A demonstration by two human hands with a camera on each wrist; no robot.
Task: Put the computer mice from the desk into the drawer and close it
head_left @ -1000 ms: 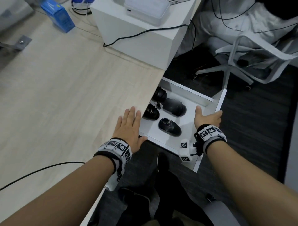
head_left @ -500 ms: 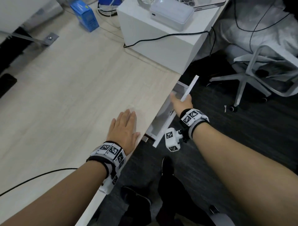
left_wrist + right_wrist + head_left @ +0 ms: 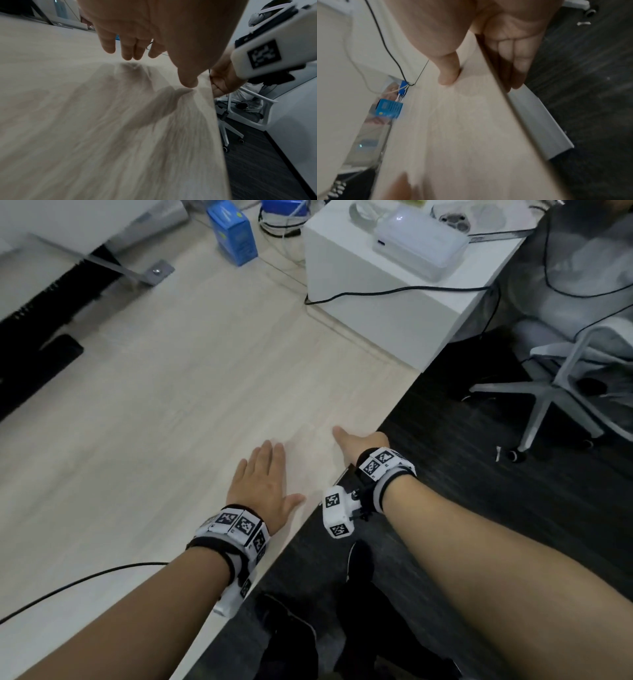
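1. The pale wood desk (image 3: 147, 419) fills most of my head view, its near edge running diagonally above dark carpet.
2. A white box-shaped stand (image 3: 387, 299) sits at the desk's far right, carrying a white device (image 3: 419, 246) with a black cable (image 3: 394, 290) draped across it.
3. A white office chair (image 3: 565, 378) stands on the carpet to the right.
4. The white drawer (image 3: 539, 119) is pushed in under the desk edge; only its front strip shows in my right wrist view, so the mice are out of sight.
5. A blue carton (image 3: 233, 232) stands at the desk's far side.
6. My left hand (image 3: 262, 481) lies flat on the desk, fingers straight, holding nothing.
7. My right hand (image 3: 359, 445) is at the desk edge: thumb on top, straight fingers (image 3: 520, 65) against the drawer front below.
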